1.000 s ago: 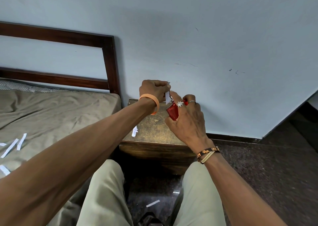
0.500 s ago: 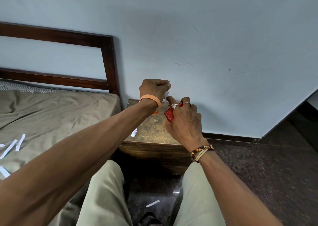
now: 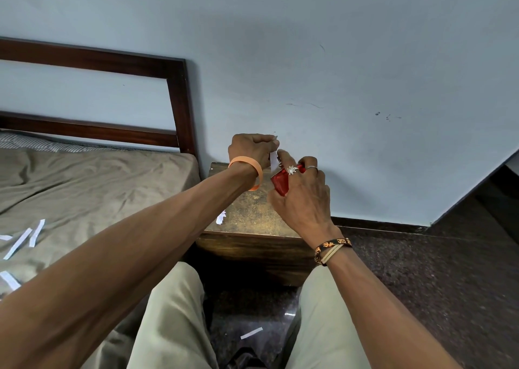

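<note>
Paper strip (image 3: pixel 273 159) hangs short and white from the left hand (image 3: pixel 251 150), pinched at its top between curled fingers and thumb so the free end drops straight down, clear of the knuckles and open to a cut. The right hand (image 3: pixel 302 197) is closed around what look like red-handled scissors (image 3: pixel 280 183), fingers through or over the handles and the metal tip brought up just beside the paper strip; the blades are mostly hidden behind the fingers, so whether they already bite the paper cannot be told. Both hands are raised above the far end of a small wooden bedside table (image 3: pixel 252 214) - a sensible place for it, I judge, since offcuts fall onto its top, where one white scrap (image 3: pixel 221 217) already lies near the left edge. An orange wristband (image 3: pixel 250 163) circles the left wrist, and a ring (image 3: pixel 291 169) and thread bracelet (image 3: pixel 331 246) mark the right. To the left is a bed with a rumpled olive-brown sheet (image 3: pixel 98 188) carrying several more white strips (image 3: pixel 28 239), probably set there as finished pieces, with a dark wooden headboard (image 3: pixel 179 101) behind. A pale blue wall (image 3: pixel 337 59), scuffed in places, fills the background, and the dark speckled floor (image 3: pixel 421 270) holds one stray strip (image 3: pixel 251 333) between the person's knees.
</note>
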`<state>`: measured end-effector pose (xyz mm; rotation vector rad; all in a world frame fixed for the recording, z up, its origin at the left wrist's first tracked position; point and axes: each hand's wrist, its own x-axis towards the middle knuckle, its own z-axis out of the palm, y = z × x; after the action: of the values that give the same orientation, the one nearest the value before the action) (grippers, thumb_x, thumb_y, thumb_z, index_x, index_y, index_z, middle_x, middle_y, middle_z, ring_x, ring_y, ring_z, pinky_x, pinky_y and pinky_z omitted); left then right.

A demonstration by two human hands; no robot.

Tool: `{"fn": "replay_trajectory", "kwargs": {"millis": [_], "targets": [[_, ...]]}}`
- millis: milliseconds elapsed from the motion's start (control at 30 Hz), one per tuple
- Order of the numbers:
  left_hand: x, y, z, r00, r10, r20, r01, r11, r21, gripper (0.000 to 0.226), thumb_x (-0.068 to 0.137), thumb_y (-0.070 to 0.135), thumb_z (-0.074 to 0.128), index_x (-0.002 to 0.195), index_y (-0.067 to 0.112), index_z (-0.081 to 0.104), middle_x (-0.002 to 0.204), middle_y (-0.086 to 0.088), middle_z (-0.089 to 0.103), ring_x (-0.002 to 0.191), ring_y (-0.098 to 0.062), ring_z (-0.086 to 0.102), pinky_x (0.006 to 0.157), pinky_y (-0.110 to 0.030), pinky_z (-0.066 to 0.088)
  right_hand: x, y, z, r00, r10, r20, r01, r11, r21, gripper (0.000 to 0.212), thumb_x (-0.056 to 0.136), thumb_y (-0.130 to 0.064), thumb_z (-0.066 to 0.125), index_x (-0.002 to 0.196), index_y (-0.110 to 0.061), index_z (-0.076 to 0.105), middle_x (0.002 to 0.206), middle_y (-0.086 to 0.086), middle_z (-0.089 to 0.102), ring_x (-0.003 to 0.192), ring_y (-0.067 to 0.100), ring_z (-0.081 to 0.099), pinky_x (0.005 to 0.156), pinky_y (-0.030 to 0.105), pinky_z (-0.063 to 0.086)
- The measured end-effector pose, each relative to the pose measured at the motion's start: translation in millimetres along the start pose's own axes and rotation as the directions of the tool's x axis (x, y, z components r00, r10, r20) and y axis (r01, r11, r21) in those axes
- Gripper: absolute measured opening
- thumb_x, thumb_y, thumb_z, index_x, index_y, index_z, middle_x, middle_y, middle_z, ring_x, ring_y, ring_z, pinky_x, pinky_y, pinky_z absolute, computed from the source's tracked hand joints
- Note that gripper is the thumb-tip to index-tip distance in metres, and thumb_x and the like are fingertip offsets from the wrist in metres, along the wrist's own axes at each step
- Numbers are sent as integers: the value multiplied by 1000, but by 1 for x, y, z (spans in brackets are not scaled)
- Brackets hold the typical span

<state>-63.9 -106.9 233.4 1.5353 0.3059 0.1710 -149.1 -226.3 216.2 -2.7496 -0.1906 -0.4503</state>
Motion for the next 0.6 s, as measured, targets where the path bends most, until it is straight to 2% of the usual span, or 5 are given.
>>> {"fn": "replay_trajectory", "kwargs": {"millis": [167,333,467,533,600], "targets": [[-2,2,0,999,-37,35,39,999,-36,12,69,8,82,68,18,76,81,-13,75,77,-30,73,77,-43,60,11,2,-4,1000,-2,-14,2,1000,-3,72,82,-49,61,145,-36,29,128,11,40,107,34,50,84,49,52],[-5,5,-1,995,-60,82,66,995,-75,10,74,3,78,75,12,75,83,-18,74,79,-34,73,73,-45,61,17,5,-9,999,-21,-42,22,1000,21,69,83,-48,62,144,-36,32,126,12,42,105,33,50,78,39,50],[-4,0,0,993,-70,93,77,994,-73,10,75,4,78,75,13,74,82,-17,73,78,-33,73,71,-43,61,12,7,-5,1000,-20,-24,22,998,66,74,82,-47,64,145,-38,27,129,11,39,108,31,50,83,44,53],[-3,-2,0,993,-69,96,77,994,-80,10,75,4,78,75,13,74,81,-17,74,75,-31,72,68,-40,61,7,10,-1,1000,-5,-12,7,986,168,80,81,-44,69,148,-37,24,133,9,37,112,27,49,86,40,53],[-1,-4,-2,990,-84,112,95,990,-99,9,76,2,77,76,10,73,81,-18,73,75,-31,72,64,-37,59,2,13,2,997,78,16,-79,929,361,98,75,-39,78,151,-37,17,139,7,35,116,22,46,92,35,51]]}}
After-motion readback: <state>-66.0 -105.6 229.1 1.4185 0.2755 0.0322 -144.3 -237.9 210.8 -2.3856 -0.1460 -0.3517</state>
